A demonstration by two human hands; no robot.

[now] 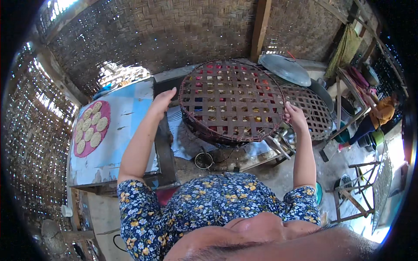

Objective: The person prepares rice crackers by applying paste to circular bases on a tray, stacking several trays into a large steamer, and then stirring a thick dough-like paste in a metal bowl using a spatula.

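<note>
A round, open-weave brown tray (pixel 228 101) of wide flat strips lies before me over a dark round container, with red, yellow and pale bits showing through its gaps. At its right rim, my right hand (pixel 295 115) has its fingers bent around the edge. My left hand (pixel 164 101) is raised just off the left rim, fingers apart and holding nothing. A second round woven tray (pixel 307 109) stands to the right, partly behind my right hand. On the light blue tabletop (pixel 114 130) at left, several round pale cakes (pixel 95 139) rest on a pink round mat (pixel 85 151).
A large metal lid (pixel 285 69) leans behind the trays. Below them a small round ring-shaped object (pixel 203 160) sits near a low ledge. At far right another person (pixel 382 112) stands beside a wooden shelf. A wooden frame (pixel 354 192) stands lower right. A woven wall (pixel 156 36) rises behind.
</note>
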